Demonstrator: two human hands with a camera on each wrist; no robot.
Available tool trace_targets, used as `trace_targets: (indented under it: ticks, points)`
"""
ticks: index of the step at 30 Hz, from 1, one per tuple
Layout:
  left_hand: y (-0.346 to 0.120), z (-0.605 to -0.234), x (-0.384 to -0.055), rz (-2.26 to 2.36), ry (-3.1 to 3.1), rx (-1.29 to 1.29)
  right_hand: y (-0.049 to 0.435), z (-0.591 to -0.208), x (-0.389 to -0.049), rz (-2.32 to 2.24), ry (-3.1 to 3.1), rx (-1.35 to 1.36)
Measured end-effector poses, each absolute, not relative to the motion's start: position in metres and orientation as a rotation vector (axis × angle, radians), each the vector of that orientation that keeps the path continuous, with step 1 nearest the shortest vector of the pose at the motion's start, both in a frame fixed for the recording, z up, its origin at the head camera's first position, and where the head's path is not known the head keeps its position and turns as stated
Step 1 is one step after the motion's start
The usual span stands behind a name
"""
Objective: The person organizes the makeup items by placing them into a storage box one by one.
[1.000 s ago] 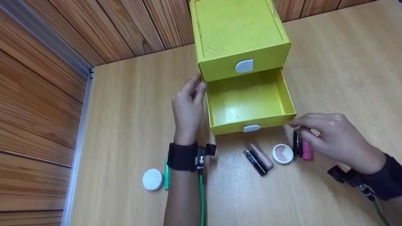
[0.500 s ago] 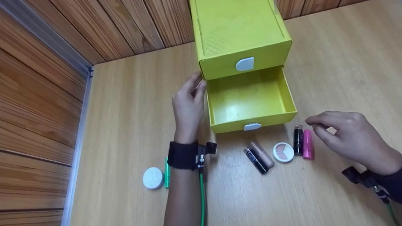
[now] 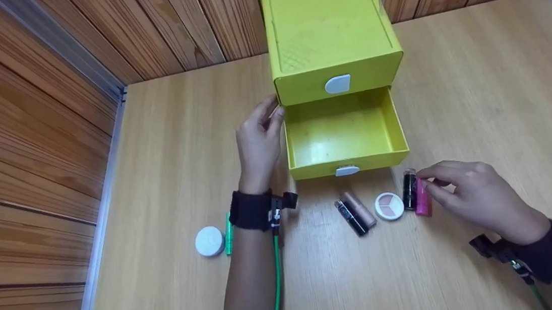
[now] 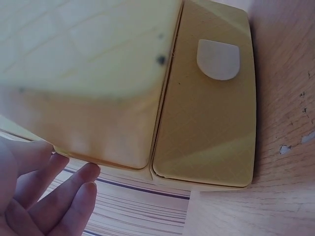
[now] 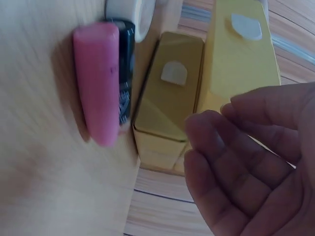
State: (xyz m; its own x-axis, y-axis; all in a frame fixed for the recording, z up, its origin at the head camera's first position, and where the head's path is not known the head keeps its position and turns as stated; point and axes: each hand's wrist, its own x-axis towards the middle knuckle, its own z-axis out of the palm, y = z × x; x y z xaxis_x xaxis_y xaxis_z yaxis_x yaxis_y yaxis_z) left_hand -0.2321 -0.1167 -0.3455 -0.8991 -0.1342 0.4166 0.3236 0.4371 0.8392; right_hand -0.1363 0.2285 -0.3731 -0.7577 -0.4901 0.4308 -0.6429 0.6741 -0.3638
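Note:
A yellow drawer unit (image 3: pixel 331 23) with white tabs stands against the wall. The drawer (image 3: pixel 347 133) below its top one is pulled out, with a bare floor inside. My left hand (image 3: pixel 260 144) touches the unit's left side by this drawer; in the left wrist view its fingers (image 4: pixel 81 196) reach along that side. Just right of a pink tube (image 3: pixel 422 197) hovers my right hand (image 3: pixel 472 197), its fingers loosely bent. In the right wrist view no thing lies between those fingers, and the pink tube (image 5: pixel 98 83) and a black tube (image 5: pixel 126 73) stand apart from them.
Left of the black tube (image 3: pixel 409 190) lies a round three-colour palette (image 3: pixel 389 206). Another black tube (image 3: pixel 351 217) lies against a mauve tube (image 3: pixel 358 209). A white round jar (image 3: pixel 209 241) and a green stick (image 3: pixel 228 234) are by my left forearm. Wood-panel walls border the table.
My right hand has left the pulled-out drawer's front right corner, moved right, then come slightly back beside the pink tube. My left hand keeps its place at the unit's side.

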Motion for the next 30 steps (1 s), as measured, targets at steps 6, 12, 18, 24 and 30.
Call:
trace_targets:
  ticks: [6, 12, 18, 24, 30]
  points:
    - [-0.116, -0.344, -0.231, -1.464, -2.265, -0.160, 0.215, -0.382, -0.136, 0.710, -2.672, 1.028]
    - [-0.115, -0.345, -0.230, -1.477, -2.275, -0.151, 0.205, -0.388, -0.137, 0.682, -2.742, 1.100]
    - [-0.113, -0.347, -0.229, -1.494, -2.266, -0.176, 0.198, -0.393, -0.135, 0.618, -2.744, 1.152]
    - [-0.111, -0.348, -0.228, -1.509, -2.265, -0.169, 0.195, -0.398, -0.133, 0.603, -2.795, 1.161]
    - [-0.111, -0.350, -0.227, -1.500, -2.265, -0.166, 0.194, -0.400, -0.133, 0.598, -2.796, 1.181]
